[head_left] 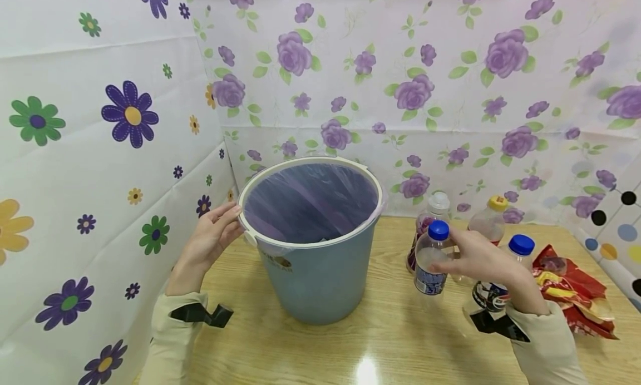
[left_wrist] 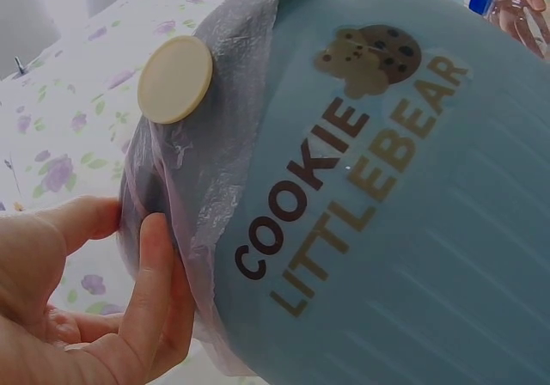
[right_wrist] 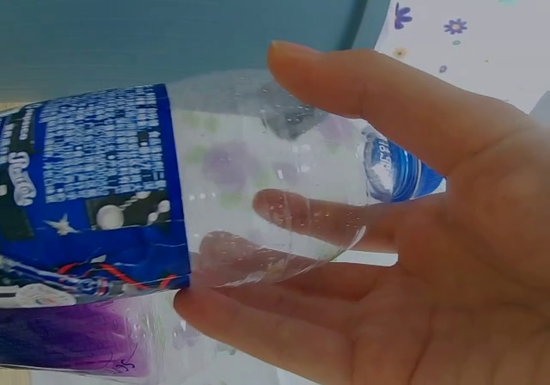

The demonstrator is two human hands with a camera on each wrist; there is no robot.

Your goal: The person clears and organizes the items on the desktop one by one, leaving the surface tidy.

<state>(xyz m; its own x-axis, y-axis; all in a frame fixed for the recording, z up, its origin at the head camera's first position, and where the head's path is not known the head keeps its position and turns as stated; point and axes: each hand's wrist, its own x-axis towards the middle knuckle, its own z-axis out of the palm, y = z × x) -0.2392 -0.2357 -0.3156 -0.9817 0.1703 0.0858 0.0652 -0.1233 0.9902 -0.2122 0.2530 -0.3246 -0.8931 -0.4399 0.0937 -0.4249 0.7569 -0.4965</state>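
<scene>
A light blue trash bin [head_left: 320, 285] with a cream rim ring stands upright, lined with a thin clear plastic bag [left_wrist: 232, 84]. My left hand [head_left: 212, 240] pinches its rim at the left side, thumb and fingers on either side of the edge [left_wrist: 137, 299]. To the right of the bin, my right hand [head_left: 476, 257] grips a clear plastic bottle [head_left: 430, 257] with a blue cap and blue label. In the right wrist view the thumb and fingers curl around the upper body of this bottle [right_wrist: 249, 170]. Whether its base touches the table cannot be told.
Behind the held bottle stand a white-capped bottle [head_left: 438, 204] and a yellow-capped bottle [head_left: 488, 218]. Another blue-capped bottle [head_left: 521, 246] is partly hidden by my right hand. A crumpled red snack bag [head_left: 576, 290] lies at the far right of the wooden table [head_left: 280, 351]. Flowered cloth walls [head_left: 370, 95] enclose it.
</scene>
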